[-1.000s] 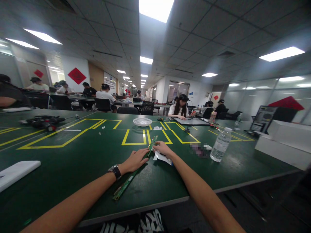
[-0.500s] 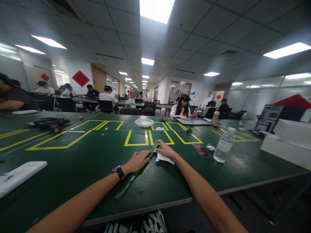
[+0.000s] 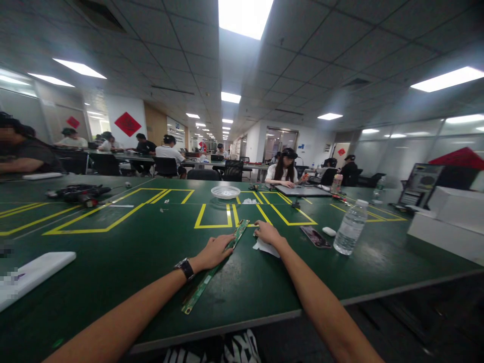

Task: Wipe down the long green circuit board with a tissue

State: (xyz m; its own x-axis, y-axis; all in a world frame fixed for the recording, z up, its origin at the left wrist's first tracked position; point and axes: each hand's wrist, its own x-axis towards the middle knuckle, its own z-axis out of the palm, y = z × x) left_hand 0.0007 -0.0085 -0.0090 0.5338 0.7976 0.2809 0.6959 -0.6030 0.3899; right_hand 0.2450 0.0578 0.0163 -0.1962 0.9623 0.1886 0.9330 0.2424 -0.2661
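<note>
A long, narrow green circuit board (image 3: 240,232) lies slantwise on the green table, its far end pointing away to the right. My left hand (image 3: 214,251) is closed on the board around its middle, thumb on the near edge and fingers over the far one. Just right of the board's far end, and apart from it, is my right hand (image 3: 269,233) with curled fingers. It grips a crumpled white tissue (image 3: 268,248), which hangs out below the palm. The fingertips of that hand are partly hidden.
A clear dish (image 3: 226,192) stands beyond the board. To the right are a phone (image 3: 315,236), a white case (image 3: 328,231) and a water bottle (image 3: 351,227). A white slab (image 3: 38,275) lies left, black tools (image 3: 81,193) farther back. A person sits across the table.
My right hand has come off the board's far end and shifted right, taking the tissue along. My left hand stays on the board.
</note>
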